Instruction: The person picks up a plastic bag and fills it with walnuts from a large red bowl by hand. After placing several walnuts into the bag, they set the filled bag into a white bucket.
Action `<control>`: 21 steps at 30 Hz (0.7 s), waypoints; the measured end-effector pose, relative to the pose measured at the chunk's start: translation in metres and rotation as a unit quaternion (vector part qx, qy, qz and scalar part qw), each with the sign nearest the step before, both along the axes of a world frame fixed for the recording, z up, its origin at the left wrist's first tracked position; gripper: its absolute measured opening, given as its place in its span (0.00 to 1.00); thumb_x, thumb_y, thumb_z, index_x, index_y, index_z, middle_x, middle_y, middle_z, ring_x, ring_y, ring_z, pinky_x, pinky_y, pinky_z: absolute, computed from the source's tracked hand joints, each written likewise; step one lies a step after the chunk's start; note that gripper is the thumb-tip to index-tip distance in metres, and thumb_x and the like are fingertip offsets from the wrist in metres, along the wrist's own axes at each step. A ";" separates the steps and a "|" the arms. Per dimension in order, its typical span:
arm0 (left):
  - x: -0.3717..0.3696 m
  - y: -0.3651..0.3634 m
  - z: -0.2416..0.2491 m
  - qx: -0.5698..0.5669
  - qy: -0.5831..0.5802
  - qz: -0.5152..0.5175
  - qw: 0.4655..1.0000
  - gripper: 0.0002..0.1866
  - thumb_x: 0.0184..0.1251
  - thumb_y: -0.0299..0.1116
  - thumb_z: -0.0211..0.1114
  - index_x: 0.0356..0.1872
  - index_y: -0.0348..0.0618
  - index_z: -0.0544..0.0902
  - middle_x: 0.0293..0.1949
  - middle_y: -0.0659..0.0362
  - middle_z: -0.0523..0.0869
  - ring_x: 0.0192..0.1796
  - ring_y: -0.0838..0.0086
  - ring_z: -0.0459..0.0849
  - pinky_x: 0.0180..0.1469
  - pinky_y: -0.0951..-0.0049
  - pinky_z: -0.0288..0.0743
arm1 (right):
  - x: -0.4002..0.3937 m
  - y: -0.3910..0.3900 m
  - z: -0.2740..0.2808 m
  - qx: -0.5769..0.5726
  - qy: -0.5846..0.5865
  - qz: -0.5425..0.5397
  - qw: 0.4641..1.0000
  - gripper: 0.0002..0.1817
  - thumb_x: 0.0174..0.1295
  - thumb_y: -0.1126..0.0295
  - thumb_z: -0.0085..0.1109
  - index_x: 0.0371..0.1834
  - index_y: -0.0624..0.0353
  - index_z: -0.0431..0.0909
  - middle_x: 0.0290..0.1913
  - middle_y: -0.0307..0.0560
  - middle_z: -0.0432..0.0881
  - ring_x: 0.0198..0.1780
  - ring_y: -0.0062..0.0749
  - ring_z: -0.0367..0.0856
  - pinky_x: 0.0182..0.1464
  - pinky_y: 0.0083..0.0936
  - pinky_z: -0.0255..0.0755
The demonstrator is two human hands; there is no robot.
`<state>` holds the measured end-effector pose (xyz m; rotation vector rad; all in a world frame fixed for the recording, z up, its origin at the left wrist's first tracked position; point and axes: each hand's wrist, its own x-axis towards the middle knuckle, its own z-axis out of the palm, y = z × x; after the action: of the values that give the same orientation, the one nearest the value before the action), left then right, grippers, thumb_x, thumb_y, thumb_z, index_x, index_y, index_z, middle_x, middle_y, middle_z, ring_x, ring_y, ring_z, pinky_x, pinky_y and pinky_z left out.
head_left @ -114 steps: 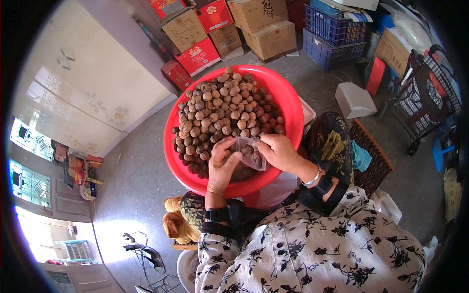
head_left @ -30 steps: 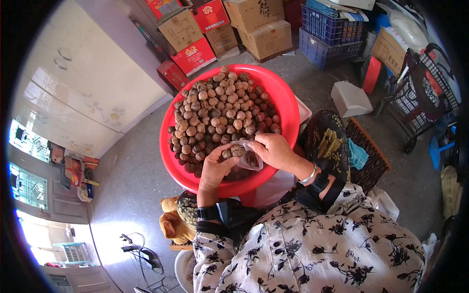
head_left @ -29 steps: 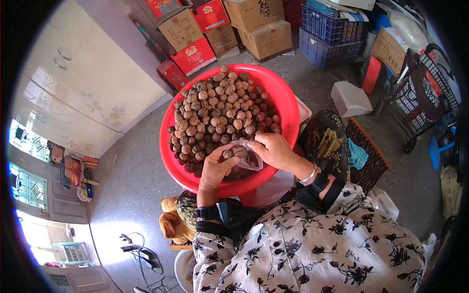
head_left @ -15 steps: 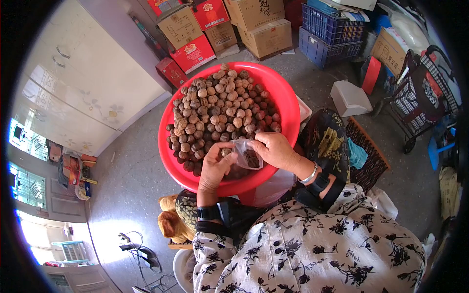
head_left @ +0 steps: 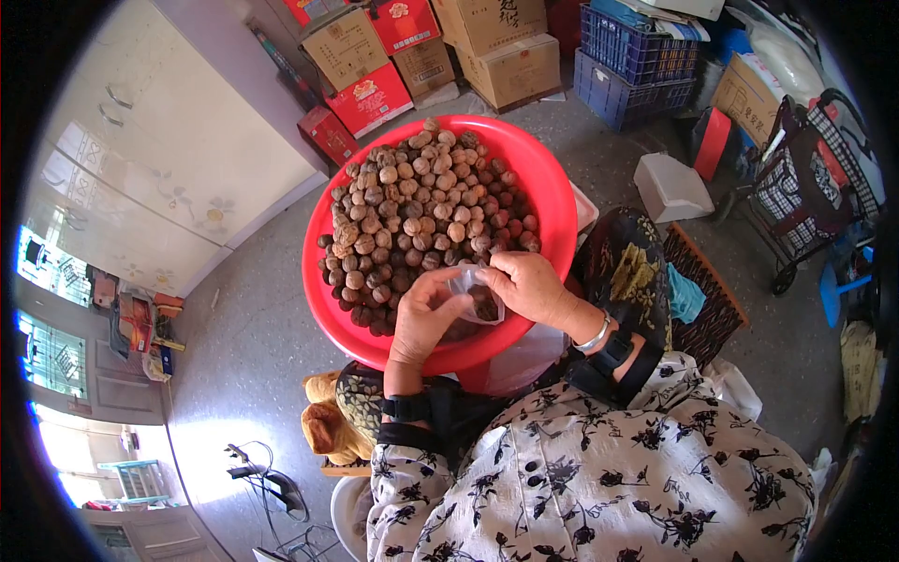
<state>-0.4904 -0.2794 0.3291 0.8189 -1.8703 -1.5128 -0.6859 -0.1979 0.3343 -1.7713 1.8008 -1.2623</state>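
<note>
A large red basin (head_left: pixel 552 201) heaped with walnuts (head_left: pixel 421 211) sits in front of me. Over its near edge my right hand (head_left: pixel 529 286) pinches the rim of a small clear plastic bag (head_left: pixel 478 298) that holds a few walnuts. My left hand (head_left: pixel 421 314) is at the bag's mouth from the left, fingers curled against its opening. Whether a walnut sits in those fingers is hidden. Both wrists carry black straps, and the right wrist has a bracelet.
Cardboard and red boxes (head_left: pixel 375 89) stack up beyond the basin, with blue crates (head_left: pixel 637 56) to their right. A white cabinet (head_left: pixel 159 150) lines the left. A white block (head_left: pixel 670 187), a checked trolley (head_left: pixel 805 187) and a woven mat (head_left: pixel 712 300) lie at right.
My left hand dipped to the walnuts beside the bag, then came back up to the bag's mouth. The right hand kept hold of the bag throughout.
</note>
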 end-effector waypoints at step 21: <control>0.006 -0.031 -0.086 -0.188 -0.410 -0.057 0.891 0.18 0.59 0.32 0.62 0.52 0.43 0.84 0.56 0.34 0.77 0.57 0.42 0.80 0.61 0.52 0.74 | 0.001 0.000 0.001 -0.010 0.006 0.002 1.000 0.19 0.67 0.59 0.61 0.24 0.61 0.72 0.24 0.57 0.77 0.30 0.58 0.79 0.32 0.48 0.71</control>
<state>-0.4847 -0.3100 0.2429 1.2929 -2.7381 -0.8322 -0.6847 -0.1975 0.3354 -1.7964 1.7962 -1.2760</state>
